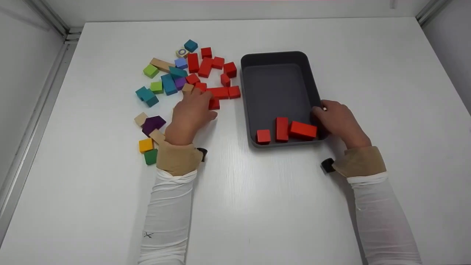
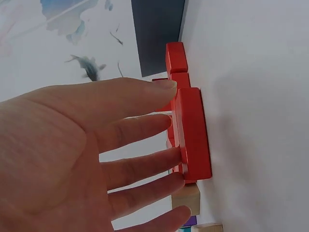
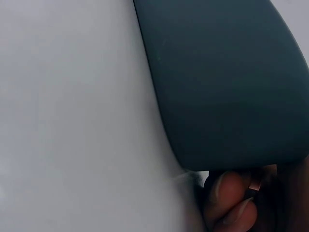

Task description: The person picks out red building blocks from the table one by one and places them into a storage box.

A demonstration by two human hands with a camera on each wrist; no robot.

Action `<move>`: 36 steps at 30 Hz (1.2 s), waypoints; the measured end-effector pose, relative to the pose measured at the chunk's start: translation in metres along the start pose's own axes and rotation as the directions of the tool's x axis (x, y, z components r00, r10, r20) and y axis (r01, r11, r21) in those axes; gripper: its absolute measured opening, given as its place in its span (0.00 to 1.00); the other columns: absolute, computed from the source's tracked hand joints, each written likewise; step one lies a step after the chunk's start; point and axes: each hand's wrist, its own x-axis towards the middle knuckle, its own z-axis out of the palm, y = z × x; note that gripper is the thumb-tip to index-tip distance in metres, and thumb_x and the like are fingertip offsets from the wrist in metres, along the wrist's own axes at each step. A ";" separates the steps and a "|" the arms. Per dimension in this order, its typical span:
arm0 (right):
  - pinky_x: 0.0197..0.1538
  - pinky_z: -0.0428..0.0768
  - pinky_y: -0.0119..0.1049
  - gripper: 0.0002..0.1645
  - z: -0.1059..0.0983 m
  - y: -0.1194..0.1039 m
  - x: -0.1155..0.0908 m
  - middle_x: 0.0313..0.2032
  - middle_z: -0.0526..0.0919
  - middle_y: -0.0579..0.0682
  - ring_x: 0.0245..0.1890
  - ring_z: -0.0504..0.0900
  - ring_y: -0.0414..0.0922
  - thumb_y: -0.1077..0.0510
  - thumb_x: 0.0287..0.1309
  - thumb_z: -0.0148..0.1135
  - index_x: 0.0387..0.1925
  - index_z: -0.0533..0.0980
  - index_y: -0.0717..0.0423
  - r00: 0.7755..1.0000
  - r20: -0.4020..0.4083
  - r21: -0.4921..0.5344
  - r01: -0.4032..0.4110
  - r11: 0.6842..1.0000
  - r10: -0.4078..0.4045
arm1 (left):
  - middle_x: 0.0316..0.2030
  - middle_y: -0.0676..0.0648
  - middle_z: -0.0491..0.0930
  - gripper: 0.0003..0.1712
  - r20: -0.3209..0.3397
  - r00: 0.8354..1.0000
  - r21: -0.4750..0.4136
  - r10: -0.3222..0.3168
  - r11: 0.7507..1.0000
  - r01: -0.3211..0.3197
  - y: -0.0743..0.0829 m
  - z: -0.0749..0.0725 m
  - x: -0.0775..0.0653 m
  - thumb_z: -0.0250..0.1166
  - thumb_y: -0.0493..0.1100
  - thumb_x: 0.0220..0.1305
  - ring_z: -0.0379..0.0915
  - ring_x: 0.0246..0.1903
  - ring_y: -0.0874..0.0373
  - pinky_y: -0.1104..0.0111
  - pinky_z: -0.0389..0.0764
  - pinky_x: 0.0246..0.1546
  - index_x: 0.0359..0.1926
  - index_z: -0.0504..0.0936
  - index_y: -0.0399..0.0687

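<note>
My left hand (image 1: 191, 116) is over the right part of a loose heap of wooden blocks. In the left wrist view its fingers extend fairly straight and apart, with fingertips right at a long red block (image 2: 195, 133). The thumb lies near a smaller red block (image 2: 176, 57) beyond it. At the right, my right hand (image 1: 340, 119) grips the right wall of a dark grey tray (image 1: 278, 88), thumb inside and fingers outside. Near the tray's front wall lie a red cube (image 1: 263, 136), an upright-lying red block (image 1: 282, 129) and a wider red block (image 1: 303, 130).
Several red blocks (image 1: 193, 63) lie between the heap and the tray. Left of them are teal blocks (image 1: 169, 84), lime blocks (image 1: 151, 71) and a long wooden block (image 1: 162, 64). Closer to my left wrist lie a purple block (image 1: 153, 125), a yellow block (image 1: 146, 145) and a green block (image 1: 151, 156).
</note>
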 end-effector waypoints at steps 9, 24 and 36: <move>0.65 0.72 0.60 0.35 -0.002 0.000 -0.001 0.65 0.74 0.68 0.57 0.72 0.61 0.44 0.75 0.38 0.69 0.69 0.64 1.000 0.011 0.017 -0.019 1.000 0.019 | 0.66 0.39 0.71 0.36 -0.013 1.000 0.061 0.022 0.998 -0.022 0.003 0.008 0.005 0.74 0.40 0.62 0.59 0.71 0.42 0.43 0.80 0.61 0.71 0.75 0.52; 0.67 0.70 0.61 0.36 -0.002 0.000 -0.003 0.67 0.73 0.69 0.59 0.72 0.62 0.44 0.75 0.38 0.69 0.69 0.64 1.000 0.012 0.016 -0.013 1.000 0.013 | 0.66 0.40 0.72 0.36 0.013 1.000 0.030 0.026 0.999 -0.026 0.004 0.012 0.003 0.74 0.41 0.63 0.68 0.67 0.44 0.46 0.79 0.64 0.71 0.73 0.52; 0.68 0.70 0.62 0.36 -0.001 0.001 -0.001 0.67 0.73 0.69 0.59 0.72 0.62 0.44 0.75 0.38 0.70 0.69 0.64 1.000 0.009 0.005 -0.002 1.000 0.002 | 0.61 0.43 0.75 0.36 0.000 1.000 -0.028 0.030 0.999 -0.030 0.007 0.009 0.003 0.73 0.49 0.66 0.70 0.63 0.48 0.50 0.79 0.63 0.71 0.72 0.50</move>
